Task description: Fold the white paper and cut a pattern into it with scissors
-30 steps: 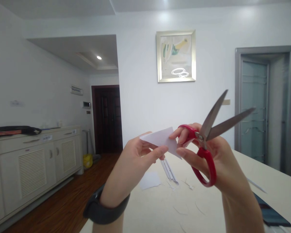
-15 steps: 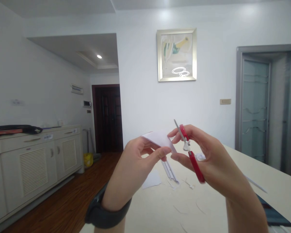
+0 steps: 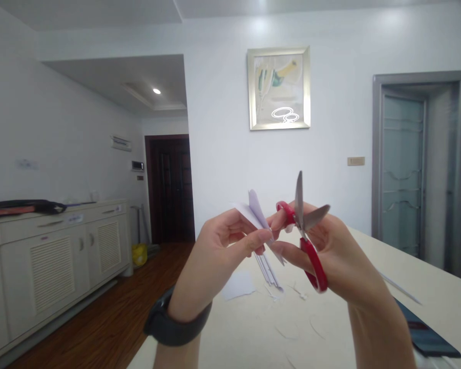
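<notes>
A folded piece of white paper [image 3: 255,209] is pinched between the thumb and fingers of my left hand [image 3: 230,241], its flaps standing up and apart. My right hand [image 3: 326,241] has red-handled scissors [image 3: 311,256] hooked on its fingers, with the blades parted and pointing up. The thumb and fingertips of that same hand also meet the paper's right edge, close to my left thumb. Below the hands, several thin white paper rolls [image 3: 268,271] lie side by side on the table. Next to them is a flat white paper sheet [image 3: 238,286].
Bits of thin string [image 3: 301,294] are scattered over the cream table [image 3: 253,338]. A dark phone-like device [image 3: 430,330] lies at the right, with a thin white stick [image 3: 399,288] behind it. A white cabinet [image 3: 61,256] runs along the left wall.
The paper has turned from a flat face toward me to nearly edge-on, its flaps spreading. The scissors have swung in my right hand, and their blades now show spread apart.
</notes>
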{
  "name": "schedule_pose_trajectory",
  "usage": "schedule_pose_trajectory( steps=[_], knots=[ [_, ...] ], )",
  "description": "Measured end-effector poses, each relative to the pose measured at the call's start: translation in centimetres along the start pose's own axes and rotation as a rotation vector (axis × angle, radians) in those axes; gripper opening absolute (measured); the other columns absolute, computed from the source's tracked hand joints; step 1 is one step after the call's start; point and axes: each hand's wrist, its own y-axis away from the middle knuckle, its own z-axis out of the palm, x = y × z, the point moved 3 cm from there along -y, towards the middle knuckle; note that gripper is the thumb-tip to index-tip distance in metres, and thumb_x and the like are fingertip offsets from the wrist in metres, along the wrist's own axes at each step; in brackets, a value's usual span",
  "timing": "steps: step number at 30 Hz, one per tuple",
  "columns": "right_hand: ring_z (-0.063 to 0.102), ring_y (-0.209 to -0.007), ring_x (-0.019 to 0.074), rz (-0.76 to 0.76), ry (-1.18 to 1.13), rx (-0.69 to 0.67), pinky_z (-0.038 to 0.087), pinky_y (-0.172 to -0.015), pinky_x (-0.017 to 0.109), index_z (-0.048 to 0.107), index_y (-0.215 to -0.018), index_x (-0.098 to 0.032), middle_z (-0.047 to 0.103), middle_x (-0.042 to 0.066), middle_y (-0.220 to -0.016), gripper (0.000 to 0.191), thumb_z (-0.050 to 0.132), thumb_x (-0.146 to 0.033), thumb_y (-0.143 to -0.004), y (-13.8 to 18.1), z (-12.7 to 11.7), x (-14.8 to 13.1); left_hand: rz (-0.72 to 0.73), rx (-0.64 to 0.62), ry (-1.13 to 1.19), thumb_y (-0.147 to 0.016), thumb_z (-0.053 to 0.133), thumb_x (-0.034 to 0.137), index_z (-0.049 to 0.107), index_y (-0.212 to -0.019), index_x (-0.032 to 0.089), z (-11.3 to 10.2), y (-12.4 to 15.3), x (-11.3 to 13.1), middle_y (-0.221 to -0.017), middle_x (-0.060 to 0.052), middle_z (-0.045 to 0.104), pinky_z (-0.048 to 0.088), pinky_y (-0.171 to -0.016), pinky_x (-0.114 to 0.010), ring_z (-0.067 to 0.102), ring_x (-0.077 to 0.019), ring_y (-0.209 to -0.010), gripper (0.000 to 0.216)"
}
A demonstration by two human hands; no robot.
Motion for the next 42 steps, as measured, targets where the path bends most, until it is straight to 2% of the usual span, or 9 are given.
schedule_pose_trajectory(
  steps=[3, 7, 12, 17, 22, 27, 29, 34, 42],
  knots=[
    [0.058, -0.084, 0.0137, 0.007, -0.11, -0.024, 0.049, -0.065, 0.02, 0.059, -0.086, -0.023, 0.06, -0.002, -0.092, 0.018, 0.069, -0.01, -0.078, -0.1, 0.0, 0.3, -0.015, -0.026, 0.008, -0.078, 0.07, 0.027, 0.066, -0.078, 0.018, -0.1, 0.3, 0.1, -0.063, 0.003, 0.064, 0.044, -0.056, -0.02, 0.057, -0.0096, -0.059, 0.01],
    [0.059, -0.083, 0.014, -0.008, -0.168, -0.021, 0.049, -0.072, 0.023, 0.06, -0.087, -0.022, 0.061, -0.001, -0.088, 0.018, 0.07, -0.01, -0.077, 0.0, -0.1, 0.7, -0.017, -0.085, 0.032, -0.081, 0.067, 0.026, 0.067, -0.082, 0.019, 0.2, 0.6, 0.2, -0.066, 0.002, 0.064, 0.044, -0.055, -0.02, 0.057, -0.0097, -0.06, 0.007],
    [0.06, -0.083, 0.0147, 0.027, -0.16, -0.019, 0.048, -0.073, 0.025, 0.06, -0.086, -0.021, 0.06, -0.002, -0.086, 0.014, 0.07, -0.015, -0.08, -0.1, -0.2, 1.2, 0.012, -0.127, 0.027, -0.081, 0.066, 0.026, 0.066, -0.081, 0.02, 0.8, 0.6, 0.2, -0.066, 0.003, 0.06, 0.043, -0.054, -0.019, 0.055, -0.0093, -0.06, 0.006],
    [0.06, -0.088, 0.0172, 0.052, -0.242, -0.099, 0.048, -0.074, 0.028, 0.057, -0.088, -0.021, 0.06, -0.001, -0.087, 0.019, 0.072, -0.018, -0.078, -0.1, -0.2, 1.3, 0.008, -0.202, 0.052, -0.083, 0.064, 0.024, 0.065, -0.083, 0.021, 0.9, 0.8, 0.5, -0.069, 0.003, 0.06, 0.045, -0.056, -0.019, 0.056, -0.0082, -0.06, 0.004],
    [0.06, -0.084, 0.0154, 0.065, -0.216, -0.122, 0.047, -0.072, 0.026, 0.059, -0.089, -0.021, 0.059, -0.002, -0.085, 0.021, 0.075, -0.018, -0.076, 0.2, -0.4, 0.9, 0.019, -0.187, -0.031, -0.085, 0.062, 0.024, 0.066, -0.085, 0.023, 0.6, 1.2, 0.9, -0.069, 0.004, 0.062, 0.045, -0.057, -0.017, 0.056, -0.0075, -0.061, 0.004],
    [0.06, -0.088, 0.0193, 0.077, -0.241, -0.147, 0.049, -0.075, 0.031, 0.056, -0.087, -0.021, 0.061, 0.002, -0.088, 0.021, 0.074, -0.021, -0.076, 0.2, -0.3, 0.8, 0.024, -0.189, 0.022, -0.083, 0.064, 0.022, 0.07, -0.09, 0.026, 0.6, 1.2, 1.0, -0.069, 0.005, 0.062, 0.045, -0.055, -0.017, 0.056, -0.0072, -0.06, 0.009],
    [0.06, -0.083, 0.0192, 0.09, -0.255, -0.147, 0.05, -0.071, 0.031, 0.056, -0.086, -0.021, 0.06, 0.002, -0.086, 0.02, 0.074, -0.023, -0.076, 0.2, -0.4, 0.9, 0.01, -0.196, 0.049, -0.083, 0.064, 0.022, 0.07, -0.094, 0.026, 0.5, 1.2, 0.9, -0.071, 0.004, 0.064, 0.045, -0.055, -0.017, 0.057, -0.0079, -0.061, 0.013],
    [0.048, -0.057, 0.0109, 0.105, -0.167, -0.001, 0.041, -0.05, 0.022, 0.058, -0.08, -0.021, 0.052, -0.003, -0.068, 0.012, 0.068, -0.017, -0.078, 0.2, -1.0, 1.4, 0.009, -0.205, 0.066, -0.084, 0.062, 0.022, 0.071, -0.094, 0.028, -0.1, 1.2, 0.4, -0.073, 0.004, 0.066, 0.046, -0.056, -0.016, 0.06, -0.0077, -0.062, 0.014],
    [0.048, -0.062, 0.0116, 0.064, -0.121, 0.198, 0.037, -0.051, 0.022, 0.055, -0.076, -0.021, 0.053, -0.002, -0.071, 0.017, 0.063, -0.007, -0.071, -0.1, -1.6, 1.9, 0.043, -0.13, 0.004, -0.086, 0.057, 0.021, 0.066, -0.087, 0.023, -0.9, 0.9, 0.2, -0.08, 0.002, 0.063, 0.043, -0.056, -0.018, 0.054, -0.0091, -0.065, 0.009]
  ],
)
